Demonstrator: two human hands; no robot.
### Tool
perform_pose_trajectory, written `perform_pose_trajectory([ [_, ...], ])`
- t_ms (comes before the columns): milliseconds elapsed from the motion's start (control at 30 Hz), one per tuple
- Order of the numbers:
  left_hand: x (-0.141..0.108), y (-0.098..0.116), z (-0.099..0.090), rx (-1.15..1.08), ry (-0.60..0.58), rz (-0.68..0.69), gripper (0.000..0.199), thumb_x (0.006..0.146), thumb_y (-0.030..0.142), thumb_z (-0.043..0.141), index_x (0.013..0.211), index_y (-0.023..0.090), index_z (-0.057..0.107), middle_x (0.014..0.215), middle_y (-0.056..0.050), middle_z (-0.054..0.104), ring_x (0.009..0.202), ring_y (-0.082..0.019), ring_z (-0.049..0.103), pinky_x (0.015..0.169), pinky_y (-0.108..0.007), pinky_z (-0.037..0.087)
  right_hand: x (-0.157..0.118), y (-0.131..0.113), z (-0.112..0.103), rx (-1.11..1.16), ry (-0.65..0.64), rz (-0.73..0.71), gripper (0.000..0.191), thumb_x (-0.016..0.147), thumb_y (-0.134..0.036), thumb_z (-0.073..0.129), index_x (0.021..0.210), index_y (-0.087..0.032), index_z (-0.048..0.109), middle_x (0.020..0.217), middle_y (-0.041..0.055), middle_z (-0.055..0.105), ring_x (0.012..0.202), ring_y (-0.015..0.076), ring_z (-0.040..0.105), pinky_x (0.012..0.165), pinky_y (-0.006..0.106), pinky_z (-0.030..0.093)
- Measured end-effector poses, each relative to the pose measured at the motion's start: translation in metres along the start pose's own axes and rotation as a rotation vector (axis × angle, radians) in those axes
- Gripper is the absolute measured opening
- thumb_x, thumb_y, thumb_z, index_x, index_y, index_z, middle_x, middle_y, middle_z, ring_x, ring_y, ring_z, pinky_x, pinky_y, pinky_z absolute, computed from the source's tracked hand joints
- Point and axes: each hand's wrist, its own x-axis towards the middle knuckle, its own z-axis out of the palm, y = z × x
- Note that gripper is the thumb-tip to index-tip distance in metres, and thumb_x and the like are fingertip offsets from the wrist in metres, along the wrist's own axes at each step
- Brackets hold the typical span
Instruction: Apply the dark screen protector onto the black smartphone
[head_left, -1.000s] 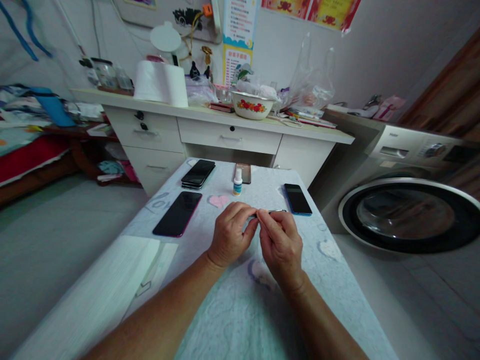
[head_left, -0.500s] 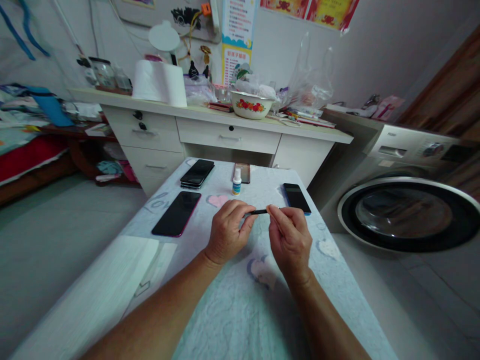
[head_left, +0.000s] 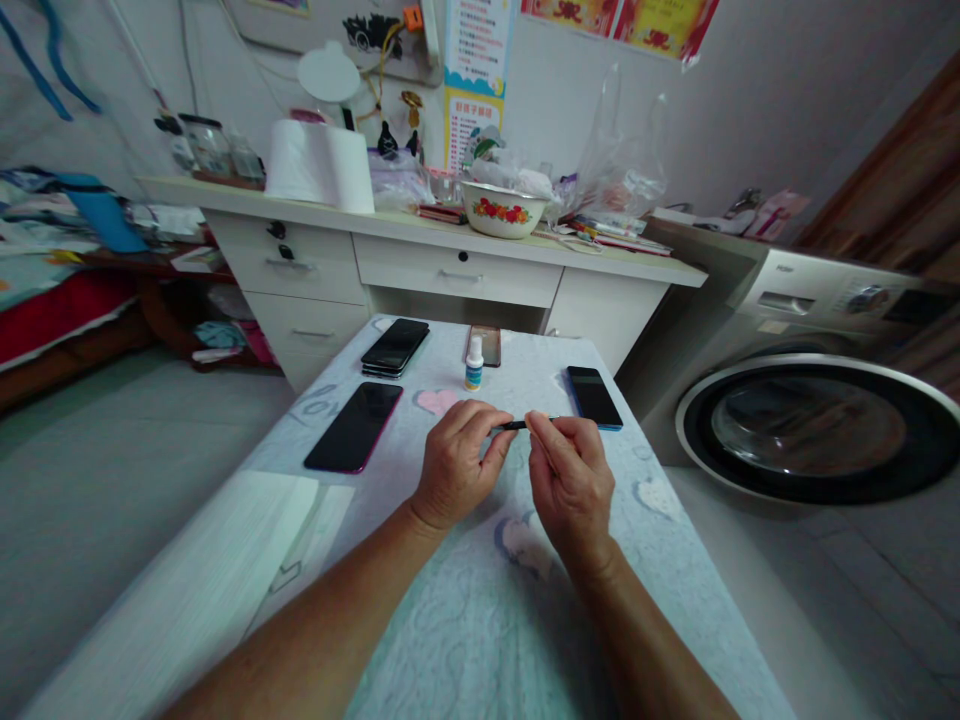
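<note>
A slim black stick-like thing (head_left: 514, 425) is pinched level between my two hands above the table; its exact kind does not show. My left hand (head_left: 459, 462) grips its left end with thumb and fingertips. Closed around the right part is my right hand (head_left: 574, 485), with a thin pale tip showing just past its fingers. Beyond the hands stands a small white bottle (head_left: 474, 365) with a blue label. To the left lies a dark phone (head_left: 356, 428) with a pinkish edge, and on the right another phone (head_left: 594, 397) with a blue edge.
Stacked phones (head_left: 395, 347) sit at the table's far left, and a phone case (head_left: 487, 345) lies behind the bottle. A white desk (head_left: 457, 270) borders the far end. On the right, a washing machine (head_left: 817, 300) has its round door standing out.
My right hand has shifted slightly left, so less of the black stick-like thing shows between my hands. My left hand has barely moved.
</note>
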Motion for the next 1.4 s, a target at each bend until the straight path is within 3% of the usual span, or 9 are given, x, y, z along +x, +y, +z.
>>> perform_pose_trajectory([
  [667,0.0007,0.0036,0.0026,-0.058,-0.007,0.011,0.008,0.089,0.021,0.055,0.092,0.016,0.060,0.082,-0.005,0.063,0.073,-0.014,0.057,0.064,-0.025,0.048,-0.0011,-0.0035,0.0013,0.087,-0.074,-0.045,0.038,0.089,-0.010,0.051,0.123,-0.023,0.058,0.094,0.0046,0.053,0.077,0.0102,0.056,0.069,0.024,0.052],
  [1400,0.0005,-0.0011,0.0011,-0.033,0.002,-0.009,0.008,0.087,0.019,0.057,0.094,0.017,0.060,0.084,-0.004,0.062,0.079,-0.015,0.059,0.072,-0.028,0.050,0.0009,0.0038,-0.0003,0.009,0.000,0.016,0.035,0.088,-0.010,0.051,0.119,-0.023,0.060,0.092,0.0045,0.055,0.082,0.0126,0.058,0.075,0.026,0.053],
])
